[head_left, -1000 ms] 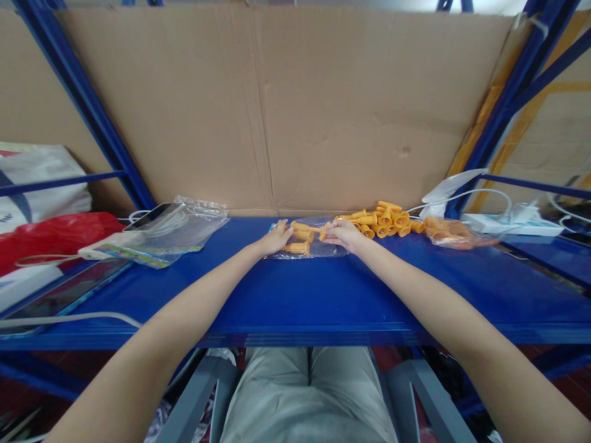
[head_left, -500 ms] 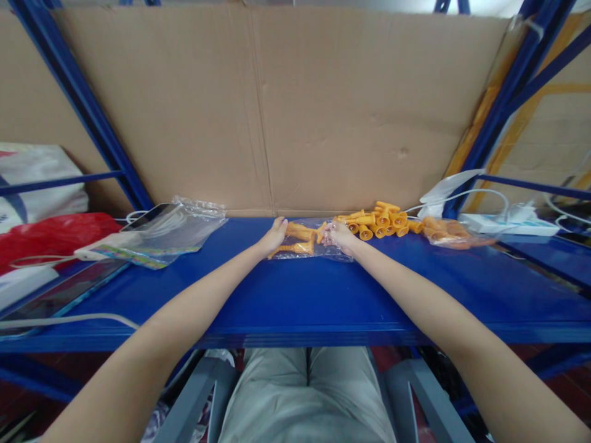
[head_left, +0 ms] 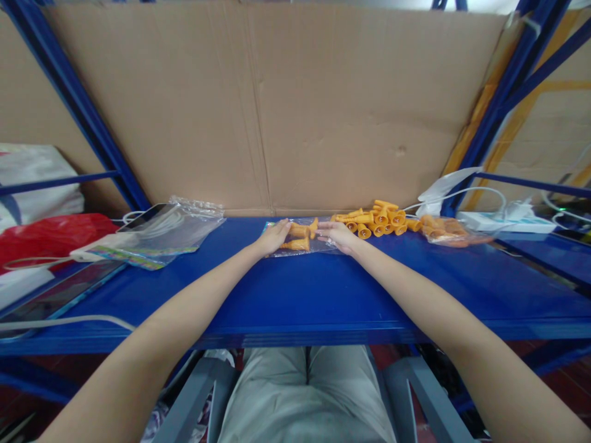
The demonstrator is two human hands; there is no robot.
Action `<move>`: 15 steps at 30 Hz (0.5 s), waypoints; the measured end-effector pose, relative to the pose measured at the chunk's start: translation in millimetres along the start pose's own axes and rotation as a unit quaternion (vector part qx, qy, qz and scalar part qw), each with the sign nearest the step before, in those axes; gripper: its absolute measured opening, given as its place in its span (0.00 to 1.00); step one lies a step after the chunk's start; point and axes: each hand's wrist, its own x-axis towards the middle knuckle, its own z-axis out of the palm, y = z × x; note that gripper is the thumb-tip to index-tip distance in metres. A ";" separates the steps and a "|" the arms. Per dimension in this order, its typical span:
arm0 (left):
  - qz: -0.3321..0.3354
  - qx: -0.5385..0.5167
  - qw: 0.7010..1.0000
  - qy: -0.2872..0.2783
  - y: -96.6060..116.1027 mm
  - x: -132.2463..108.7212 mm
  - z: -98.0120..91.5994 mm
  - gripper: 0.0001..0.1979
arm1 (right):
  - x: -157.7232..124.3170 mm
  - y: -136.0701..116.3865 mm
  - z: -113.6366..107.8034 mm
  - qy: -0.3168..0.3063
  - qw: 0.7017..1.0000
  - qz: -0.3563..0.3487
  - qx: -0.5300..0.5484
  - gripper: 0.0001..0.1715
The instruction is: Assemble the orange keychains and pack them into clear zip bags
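A clear plastic bag (head_left: 323,247) lies flat on the blue shelf, with orange golf-tee-shaped pieces (head_left: 296,244) in or on it. My left hand (head_left: 276,237) is closed over the left end of the bag and the pieces. Just right of these pieces, my right hand (head_left: 336,235) has its fingers stretched out over the bag, their tips near the wide end of one piece. A pile of similar orange pieces (head_left: 381,219) lies beyond and to the right of my right hand.
A filled bag of orange pieces (head_left: 443,231) lies at the right, near a white power strip (head_left: 508,223). Clear bags (head_left: 170,237), a red bag (head_left: 50,237) and a tablet (head_left: 64,292) are at the left. Cardboard (head_left: 323,111) stands behind the blue shelf (head_left: 305,301).
My right hand's fingers have straightened and let go of an orange piece beside the others. My left hand has moved further over the bag and the pieces.
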 end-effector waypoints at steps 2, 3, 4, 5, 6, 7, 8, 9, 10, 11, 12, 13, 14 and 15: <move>-0.002 0.033 0.999 -0.028 -0.2 1.0 1.0 0.35 | 1.1 0.8 -1.2 -0.015 1.000 0.003 -0.008 0.16; 0.001 0.050 0.998 -0.044 -0.8 1.6 1.4 0.35 | 2.0 1.3 -1.7 -0.022 1.000 0.004 -0.015 0.17; 0.006 0.066 0.996 -0.058 -1.6 2.2 1.6 0.35 | 3.1 1.8 -2.3 -0.030 0.999 0.004 -0.023 0.18; 0.011 0.082 0.994 -0.069 -2.7 2.7 1.8 0.35 | 4.2 2.3 -2.8 -0.035 0.999 0.003 -0.032 0.19; 0.016 0.097 0.992 -0.078 -3.7 3.2 1.8 0.35 | 5.4 2.8 -3.5 -0.036 0.999 0.003 -0.041 0.19; 0.021 0.110 0.990 -0.085 -4.7 3.4 1.7 0.35 | 6.4 3.1 -4.3 -0.034 0.998 0.003 -0.048 0.20; 0.025 0.122 0.988 -0.089 -5.4 3.5 1.5 0.35 | 7.3 3.3 -5.3 -0.031 0.998 0.004 -0.053 0.19; 0.030 0.133 0.986 -0.091 -5.6 3.3 1.2 0.35 | 7.8 3.4 -6.4 -0.031 0.998 0.006 -0.054 0.19; 0.033 0.143 0.985 -0.092 -5.3 2.8 0.6 0.35 | 8.0 3.4 -7.7 -0.032 0.998 0.010 -0.052 0.18; 0.035 0.151 0.984 -0.094 -4.4 2.0 -0.1 0.35 | 8.0 3.3 -9.0 -0.036 0.998 0.012 -0.047 0.17; 0.035 0.157 0.982 -0.096 -2.8 1.0 -1.0 0.35 | 7.7 3.1 -10.2 -0.042 0.998 0.015 -0.041 0.17; 0.033 0.161 0.981 -0.100 -0.9 -0.1 -1.9 0.35 | 7.2 2.9 -11.2 -0.046 0.998 0.017 -0.037 0.16; 0.029 0.164 0.980 -0.104 1.3 -1.4 -2.9 0.35 | 6.8 2.7 -11.9 -0.049 0.998 0.020 -0.035 0.16; 0.024 0.166 0.980 -0.108 3.4 -2.5 -3.9 0.36 | 6.3 2.6 -12.3 -0.050 0.998 0.021 -0.035 0.16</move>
